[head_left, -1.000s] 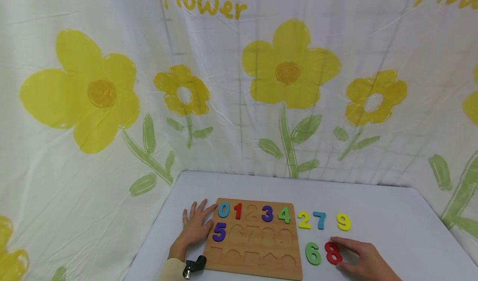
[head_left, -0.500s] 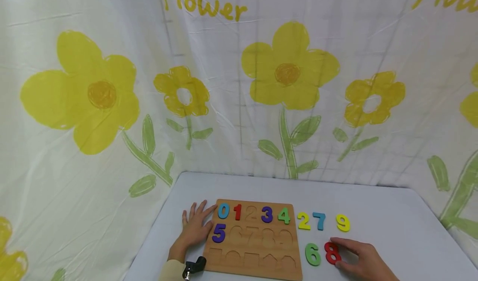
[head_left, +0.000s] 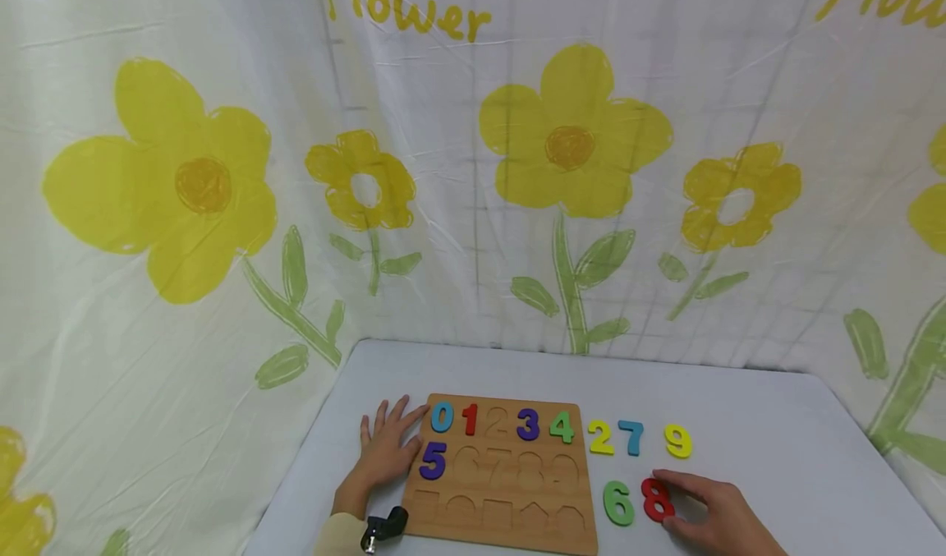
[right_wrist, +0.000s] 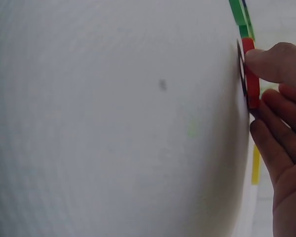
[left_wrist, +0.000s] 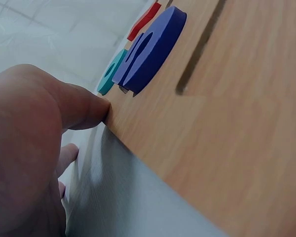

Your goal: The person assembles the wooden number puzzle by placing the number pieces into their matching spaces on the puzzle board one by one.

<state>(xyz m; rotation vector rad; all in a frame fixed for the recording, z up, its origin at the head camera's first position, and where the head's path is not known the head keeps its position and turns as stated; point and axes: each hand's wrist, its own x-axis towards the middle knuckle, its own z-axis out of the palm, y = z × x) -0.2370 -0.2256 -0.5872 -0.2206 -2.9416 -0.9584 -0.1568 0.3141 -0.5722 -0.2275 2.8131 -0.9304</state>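
Note:
A wooden number board (head_left: 517, 494) lies flat, with a blue 0 (head_left: 434, 417), red 1 (head_left: 470, 419), purple 3 (head_left: 530, 425), green 4 (head_left: 565, 428) and purple 5 (left_wrist: 160, 47) in their recesses. At its left edge is my left hand (head_left: 384, 451), fingers spread; in the left wrist view the thumb (left_wrist: 86, 108) touches the board's edge. To the right of the board, my right hand (head_left: 715, 511) pinches a red number 8 (right_wrist: 252, 86) between thumb and fingers, at table level. The 8's right side is partly hidden by the fingertips in the right wrist view.
Beside the 8 lies a green 6 (head_left: 609, 503). Behind them are a yellow 2 (head_left: 603, 449), a blue 7 (head_left: 634, 437) and a yellow 9 (head_left: 688, 441). The white table (head_left: 783, 425) ends at a flower-printed curtain (head_left: 458, 293).

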